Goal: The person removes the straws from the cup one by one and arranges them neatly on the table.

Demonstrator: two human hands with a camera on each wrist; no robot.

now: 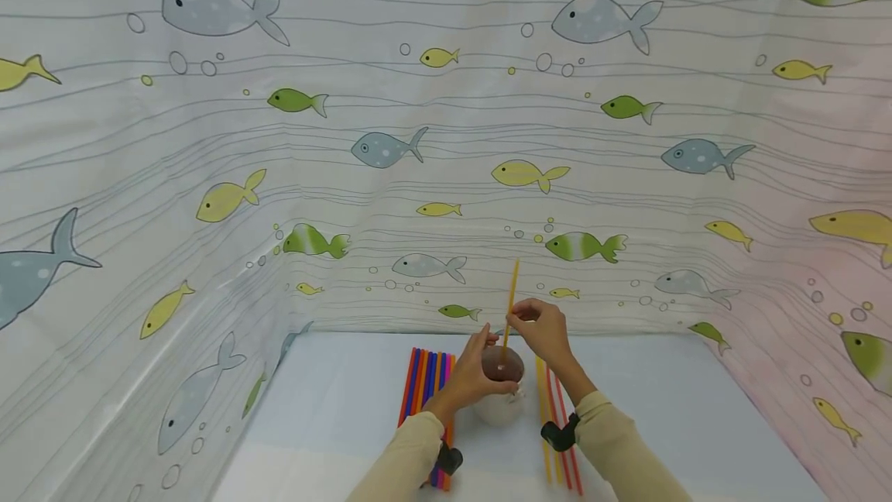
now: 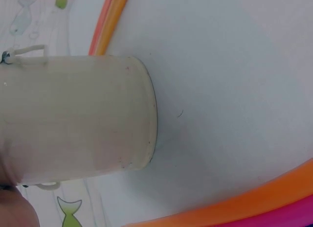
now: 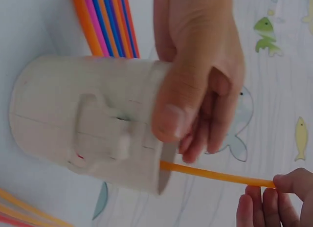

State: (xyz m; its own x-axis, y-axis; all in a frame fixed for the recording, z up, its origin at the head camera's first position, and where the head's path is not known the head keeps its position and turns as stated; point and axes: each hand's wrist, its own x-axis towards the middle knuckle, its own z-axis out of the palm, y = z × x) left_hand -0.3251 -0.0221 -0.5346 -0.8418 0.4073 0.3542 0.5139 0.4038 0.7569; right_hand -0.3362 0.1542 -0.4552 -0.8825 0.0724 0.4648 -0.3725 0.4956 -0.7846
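From the head view we see the right hand [image 1: 547, 331] pinch the yellow straw [image 1: 512, 297], standing almost upright in the cup [image 1: 502, 386] on the bench [image 1: 697, 424]; the left hand [image 1: 474, 374] grasps the cup. The left wrist view shows only the cup's base. The right wrist view shows the straw entering the cup mouth.

Cream cup [image 3: 83, 124] — orange straw [image 1: 512, 297] — fish-patterned cloth [image 1: 446, 138] in green, yellow, grey.
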